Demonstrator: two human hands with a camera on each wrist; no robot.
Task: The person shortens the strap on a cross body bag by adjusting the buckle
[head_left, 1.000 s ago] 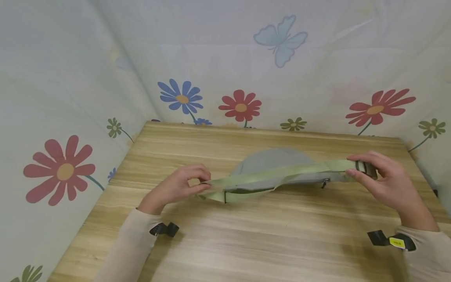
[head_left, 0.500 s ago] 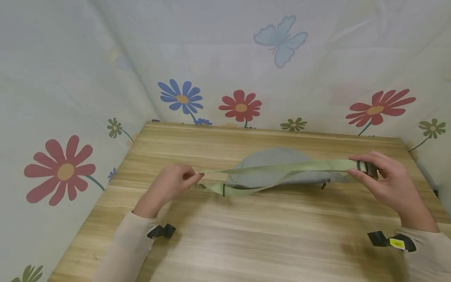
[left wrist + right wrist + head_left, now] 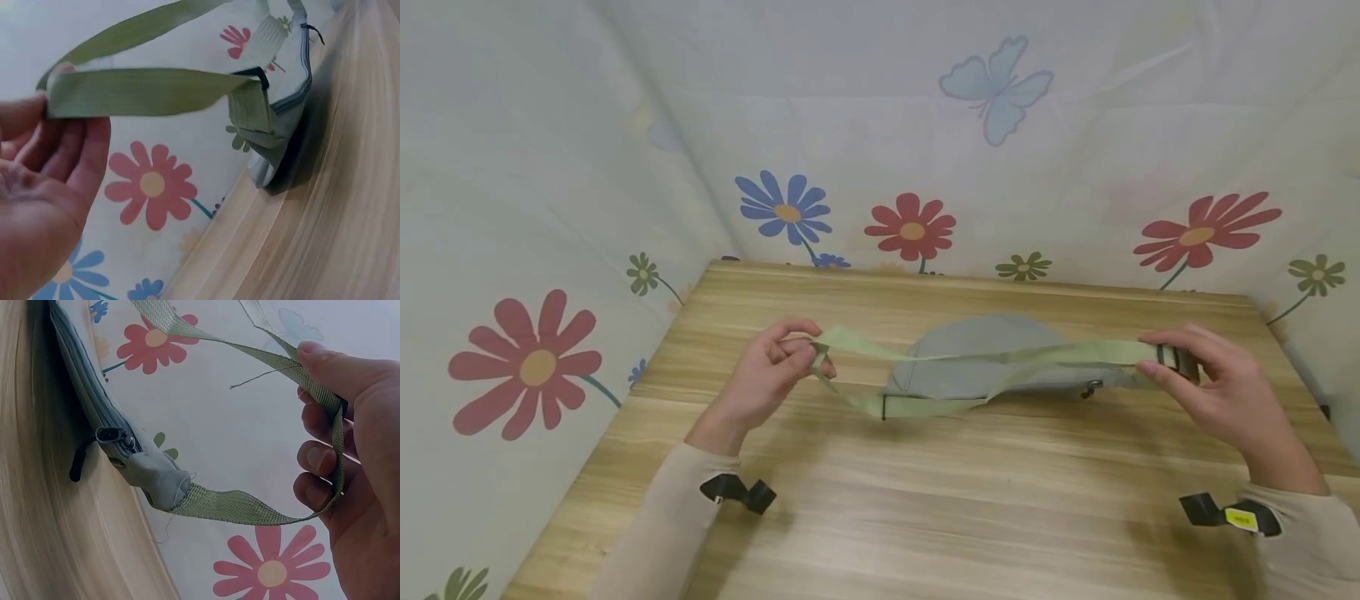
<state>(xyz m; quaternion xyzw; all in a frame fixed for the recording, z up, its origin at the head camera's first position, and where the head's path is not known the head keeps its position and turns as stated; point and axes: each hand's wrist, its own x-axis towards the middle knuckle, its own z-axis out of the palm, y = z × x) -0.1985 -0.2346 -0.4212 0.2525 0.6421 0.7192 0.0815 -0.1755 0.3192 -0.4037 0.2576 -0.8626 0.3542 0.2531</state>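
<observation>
A grey waist bag [image 3: 977,350] with a zipper along its near edge lies on the wooden table [image 3: 925,500]. Its pale green webbing strap [image 3: 144,92] runs in a loop between both hands. The left hand [image 3: 760,375] pinches the strap's folded left end between thumb and fingers, raised off the table. At the right, the right hand [image 3: 1225,392] grips the strap by a dark buckle [image 3: 1168,357], thumb on the webbing and fingers curled behind it. In the right wrist view the zipper pull [image 3: 81,459] hangs at the bag's corner, and a loose thread sticks out from the strap.
A pale cloth backdrop [image 3: 850,108] printed with flowers and a butterfly stands behind the table and at its sides. Black straps [image 3: 737,492] are worn on both wrists.
The left hand has shifted up and away, drawing the strap's left end higher and opening the loop wider. The right hand and the bag stay nearly in place.
</observation>
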